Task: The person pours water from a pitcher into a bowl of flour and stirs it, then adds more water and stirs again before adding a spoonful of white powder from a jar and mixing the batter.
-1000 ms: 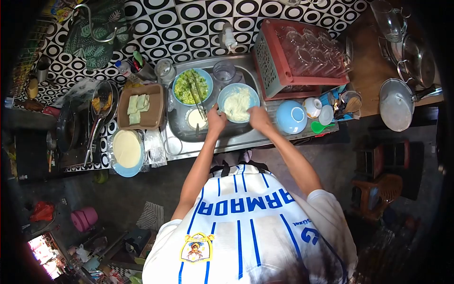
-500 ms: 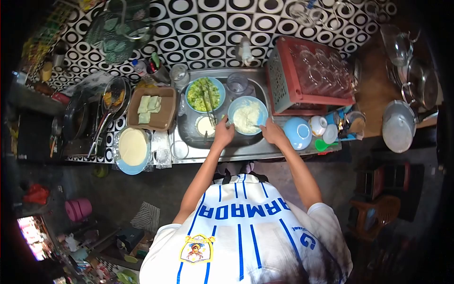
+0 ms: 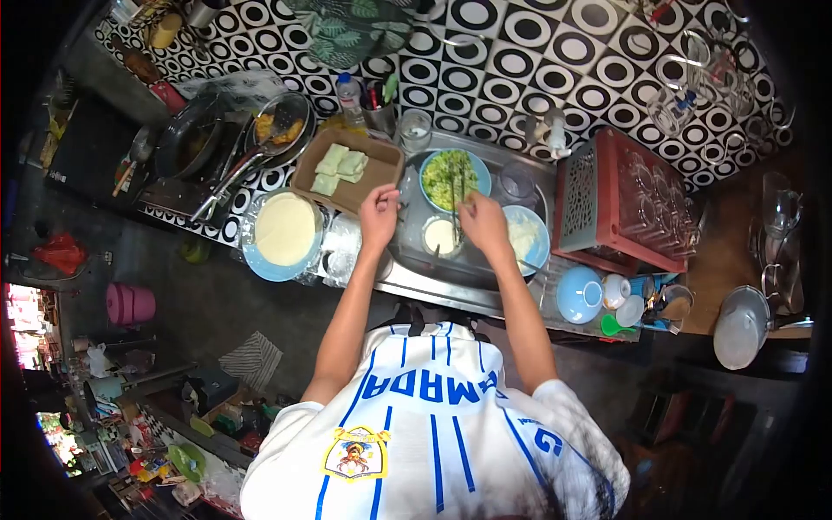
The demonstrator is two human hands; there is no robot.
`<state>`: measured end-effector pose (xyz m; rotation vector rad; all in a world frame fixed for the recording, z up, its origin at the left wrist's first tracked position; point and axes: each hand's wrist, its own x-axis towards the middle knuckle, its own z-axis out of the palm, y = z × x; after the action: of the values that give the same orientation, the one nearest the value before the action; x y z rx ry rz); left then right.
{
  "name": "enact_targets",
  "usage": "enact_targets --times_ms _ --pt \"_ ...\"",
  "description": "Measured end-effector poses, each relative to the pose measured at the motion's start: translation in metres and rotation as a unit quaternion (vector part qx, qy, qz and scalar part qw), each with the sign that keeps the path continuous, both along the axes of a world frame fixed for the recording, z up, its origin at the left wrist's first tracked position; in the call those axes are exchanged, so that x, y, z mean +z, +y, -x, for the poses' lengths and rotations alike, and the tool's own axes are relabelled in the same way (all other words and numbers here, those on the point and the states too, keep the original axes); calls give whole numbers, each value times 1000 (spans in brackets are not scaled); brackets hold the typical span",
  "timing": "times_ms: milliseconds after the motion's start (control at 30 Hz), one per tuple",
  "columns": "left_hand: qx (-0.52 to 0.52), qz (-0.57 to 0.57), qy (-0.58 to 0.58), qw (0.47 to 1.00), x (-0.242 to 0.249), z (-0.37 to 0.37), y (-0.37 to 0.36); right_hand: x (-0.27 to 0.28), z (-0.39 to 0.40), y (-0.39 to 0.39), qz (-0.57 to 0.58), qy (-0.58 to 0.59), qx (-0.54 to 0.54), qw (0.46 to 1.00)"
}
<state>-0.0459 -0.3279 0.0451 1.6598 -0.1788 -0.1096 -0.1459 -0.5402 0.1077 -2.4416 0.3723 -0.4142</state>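
Note:
My left hand [image 3: 379,215], fingers loosely bent and nothing visible in them, is over the right corner of a brown tray [image 3: 309,179] holding several folded pale-green wraps [image 3: 338,166]. My right hand [image 3: 485,224] has its fingers closed at the metal tongs [image 3: 455,195]. These tongs lean across a blue bowl [image 3: 484,170] of chopped green vegetables [image 3: 445,178]. Just below the tongs is a small dish of creamy white stuff [image 3: 440,232] with a utensil handle in it. Partly behind my right wrist stands a blue bowl [image 3: 542,247] with a white, crumbly filling [image 3: 523,232].
A blue plate [image 3: 276,270] with a stack of pale round wrappers [image 3: 284,228] sits at the counter's left front. Behind it are pans [image 3: 282,121] on the stove. A red-framed glass rack [image 3: 620,191] stands right of the sink, near an overturned blue bowl [image 3: 580,293].
Both hands have let go of the bowl with the white filling. My left hand has moved to the tray, my right hand to the tongs. The camera view has turned and shifted.

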Motion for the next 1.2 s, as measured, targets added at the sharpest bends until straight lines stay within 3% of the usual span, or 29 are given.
enact_targets --times_ms 67,133,333,500,667,833,967,1067,1200 --pt "18 -33 -80 996 6 -38 -5 -15 -61 7 -68 -28 55 996" --pt "22 -16 -91 995 -8 -79 -17 -43 -119 14 -62 -95 52 992" --pt "-23 -77 -110 991 -27 -142 -35 -58 -200 36 124 -17 -60 990" --pt "-46 -56 -86 994 -36 -146 -29 -88 -225 24 180 74 -82 977" --pt "-44 -31 -68 996 -36 -142 -17 -80 -218 21 166 58 -54 983" --pt "-75 -1 -54 996 -7 -134 -6 -50 -196 18 184 -43 -43 981" --pt "-124 -95 -175 972 41 -128 -6 4 -144 25 138 -110 -13 984" --pt "-141 -111 -338 924 61 -121 -12 42 -96 35 125 -110 -3 986" --pt "-196 -79 -346 914 66 -89 -13 73 -35 51 89 -140 56 985"
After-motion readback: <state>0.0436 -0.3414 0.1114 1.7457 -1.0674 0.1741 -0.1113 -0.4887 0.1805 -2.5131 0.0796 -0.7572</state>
